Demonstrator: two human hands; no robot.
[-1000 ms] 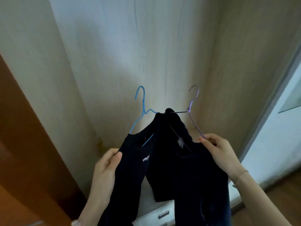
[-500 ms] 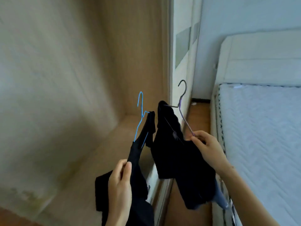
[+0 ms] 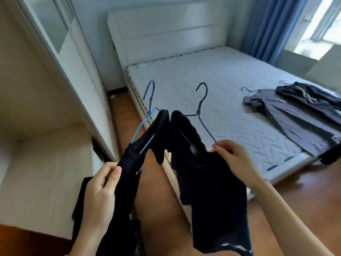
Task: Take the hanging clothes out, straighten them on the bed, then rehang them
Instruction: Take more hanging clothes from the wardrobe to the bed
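My left hand (image 3: 99, 194) grips a black garment (image 3: 129, 174) that hangs on a blue wire hanger (image 3: 148, 108). My right hand (image 3: 238, 159) pinches the shoulder of a second black garment (image 3: 208, 182) together with the arm of its dark wire hanger (image 3: 201, 106). Both garments hang in the air above the wooden floor, between the wardrobe and the bed (image 3: 193, 85). On the bed's right side lie a grey garment (image 3: 287, 111) on a hanger and a dark garment (image 3: 311, 95) beside it.
The open wardrobe (image 3: 40, 145) with its white sliding door (image 3: 60, 52) stands at the left; a dark cloth lies on its floor. A white headboard (image 3: 166, 30) is at the back, with blue curtains (image 3: 267, 28) and a window at the right. Wooden floor (image 3: 304, 191) runs along the bed.
The view has swung right from the wardrobe interior to the bed. Both hands have carried the two hangered garments out with it, grips unchanged.
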